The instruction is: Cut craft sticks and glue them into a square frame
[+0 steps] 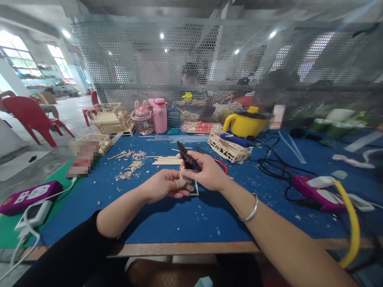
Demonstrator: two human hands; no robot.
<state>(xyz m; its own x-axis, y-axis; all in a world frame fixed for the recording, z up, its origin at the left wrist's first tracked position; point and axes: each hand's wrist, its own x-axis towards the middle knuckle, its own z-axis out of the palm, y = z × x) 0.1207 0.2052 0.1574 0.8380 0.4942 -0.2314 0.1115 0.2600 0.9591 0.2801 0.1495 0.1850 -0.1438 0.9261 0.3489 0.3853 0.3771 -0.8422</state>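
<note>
My left hand (167, 183) is closed in a pinch on a small frame of thin wooden sticks (194, 194) above the blue tabletop; the fingers cover much of the frame. Held in my right hand (209, 171) is a pair of dark pliers (185, 154), jaws pointing up and away from me. The right fingertips meet the left ones at the frame. Beyond the hands lie several wooden sticks (167, 160). Behind my right hand, a red-handled tool (223, 165) is partly hidden.
Wood scraps (131, 165) lie on the left. A slatted wooden piece (229, 148), a yellow pot (249, 122) and black cables (271, 155) are on the right. Pink bottles stand at the back before a perforated metal screen (134, 59). Purple power strips (317, 193) flank the table.
</note>
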